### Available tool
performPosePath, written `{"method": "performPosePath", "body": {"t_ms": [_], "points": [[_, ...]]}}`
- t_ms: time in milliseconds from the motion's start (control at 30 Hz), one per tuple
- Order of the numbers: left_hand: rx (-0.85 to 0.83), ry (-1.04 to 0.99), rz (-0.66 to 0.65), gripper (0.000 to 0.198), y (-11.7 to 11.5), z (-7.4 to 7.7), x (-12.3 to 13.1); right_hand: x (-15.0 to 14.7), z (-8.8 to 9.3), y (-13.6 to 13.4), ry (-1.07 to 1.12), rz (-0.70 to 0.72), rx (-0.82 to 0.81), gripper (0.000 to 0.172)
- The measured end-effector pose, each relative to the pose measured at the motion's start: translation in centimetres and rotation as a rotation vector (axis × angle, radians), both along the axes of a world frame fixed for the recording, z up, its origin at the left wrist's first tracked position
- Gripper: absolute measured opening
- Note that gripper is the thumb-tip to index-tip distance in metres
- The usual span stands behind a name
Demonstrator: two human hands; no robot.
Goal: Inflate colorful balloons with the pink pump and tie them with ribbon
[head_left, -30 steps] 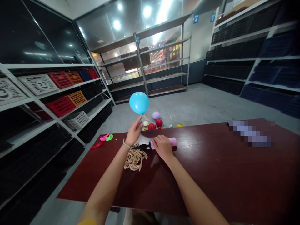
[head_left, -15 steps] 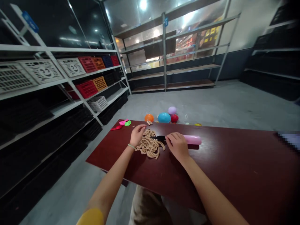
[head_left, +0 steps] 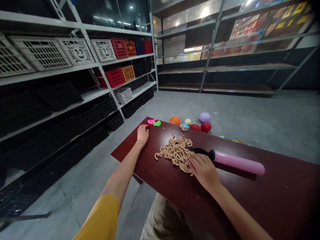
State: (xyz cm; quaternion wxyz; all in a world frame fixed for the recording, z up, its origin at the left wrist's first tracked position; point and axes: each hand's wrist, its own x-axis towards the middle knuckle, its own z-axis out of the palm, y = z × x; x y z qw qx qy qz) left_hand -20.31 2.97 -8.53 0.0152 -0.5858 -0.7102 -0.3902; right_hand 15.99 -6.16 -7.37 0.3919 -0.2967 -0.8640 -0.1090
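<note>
At the table's far left corner, my left hand (head_left: 143, 134) has its fingers closed over a limp red balloon (head_left: 140, 126). Beside it lie an uninflated pink balloon (head_left: 151, 122) and a green one (head_left: 157, 123). My right hand (head_left: 204, 169) holds nothing visible; its loosely bent fingers rest at the near right edge of a heap of tan, cord-like pieces (head_left: 176, 151), fingertips partly hidden. Just beyond that hand a balloon pump (head_left: 240, 162), pink barrel and black nozzle end, lies on the table, its tip against the heap.
The dark red table (head_left: 250, 203) extends rightward. A small tan clump (head_left: 184, 128) sits at its far edge. On the floor beyond are inflated balloons, among them orange (head_left: 174, 120), purple (head_left: 205, 117) and red (head_left: 206, 127). Shelving with crates (head_left: 119, 48) stands left.
My left hand has gone from above the heap to the red balloon at the corner. My right hand has left the pump and come nearer the heap's edge. The view has turned left.
</note>
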Motion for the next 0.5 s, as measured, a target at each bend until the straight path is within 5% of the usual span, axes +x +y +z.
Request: {"method": "performPosePath", "body": {"t_ms": [133, 300, 500], "points": [[-0.134, 0.127, 0.105, 0.046, 1.1, -0.7, 0.8, -0.3, 0.2, -0.1, -0.010, 0.022, -0.007, 0.008], [-0.293, 0.300, 0.198, 0.027, 0.5, 0.1, 1.6, -0.2, 0.1, -0.1, -0.028, 0.005, -0.042, 0.008], [-0.193, 0.309, 0.006, 0.019, -0.9, 1.6, 3.3, -0.4, 0.1, -0.2, -0.022, -0.031, -0.055, 0.014]]}}
